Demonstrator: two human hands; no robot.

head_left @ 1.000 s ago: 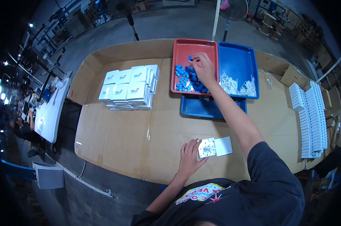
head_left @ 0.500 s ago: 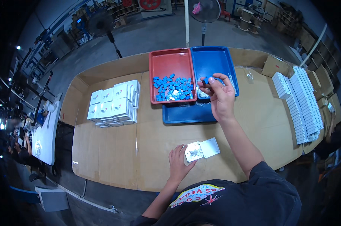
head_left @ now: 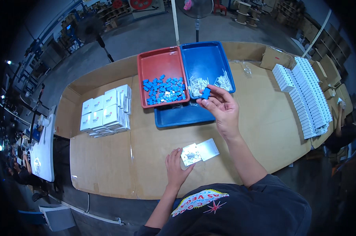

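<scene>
My right hand is raised over the near edge of the blue tray. Between its thumb and fingertips it pinches a small blue plastic connector. My left hand lies on the table, its fingers and thumb curved around the near left corner of an open white square box. Small pale parts sit inside the box, too fine to make out. Touching its right side is a flat white cover. Many similar blue connectors lie in the red tray.
The blue tray holds two heaps of thin white pieces. Both trays rest partly over another blue tray. White boxes are stacked at left, and long rows of white boxes stand at right. Cardboard walls edge the table.
My right hand has drawn back slightly from the blue tray and turned, so the blue connector shows clearly. My left hand stays at the box. The whole view has shifted a little.
</scene>
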